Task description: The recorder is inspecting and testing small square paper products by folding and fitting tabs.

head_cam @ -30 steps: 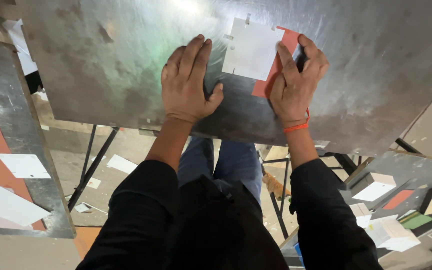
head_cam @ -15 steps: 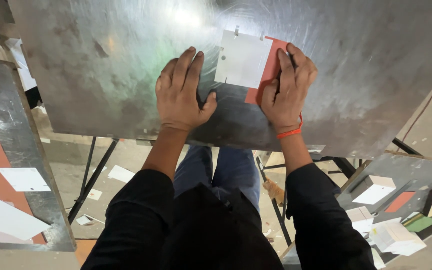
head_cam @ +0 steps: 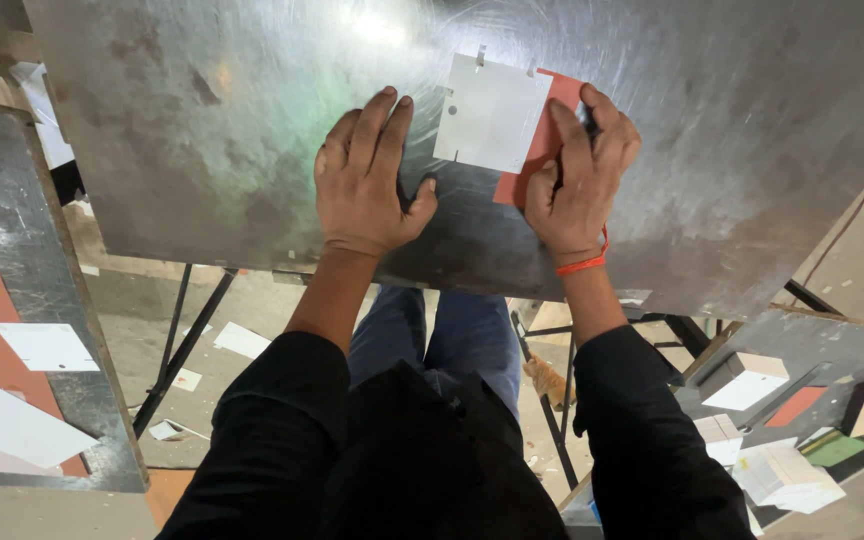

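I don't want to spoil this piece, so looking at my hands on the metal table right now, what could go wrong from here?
The white card sits askew over the red sheet, and only your right hand presses on them; your left hand lies flat on the bare metal table beside them. The layers might slip apart on that slick surface. The card's small tabs at its top edge could also bend.

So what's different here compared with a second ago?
Little changed. The right hand slid slightly further over the red sheet, its fingers reaching nearer the sheet's top edge. The white card on top looks more squarely aligned than before. The left hand stayed flat on the metal table beside the card, touching neither sheet. Nothing was picked up or let go.
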